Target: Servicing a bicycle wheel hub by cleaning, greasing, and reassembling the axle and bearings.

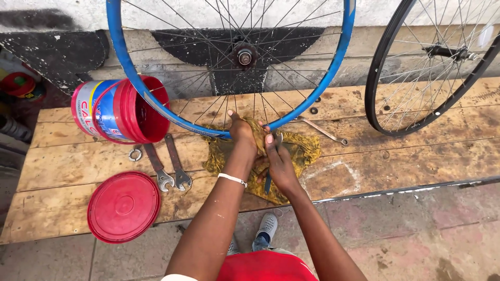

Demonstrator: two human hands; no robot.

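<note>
crumpled yellow rag [299,151] on bench, under blue rim [172,117].

The wooden bench [416,156] carries a yellow rag [302,151], two spanners [169,164], a red lid [123,206] and a tipped bucket [122,110].

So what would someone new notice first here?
The blue wheel rim standing on the wooden bench, centre, with both hands, left and right, gripping a yellow rag at its base. Left lies a tipped red bucket, its red lid below.
</note>
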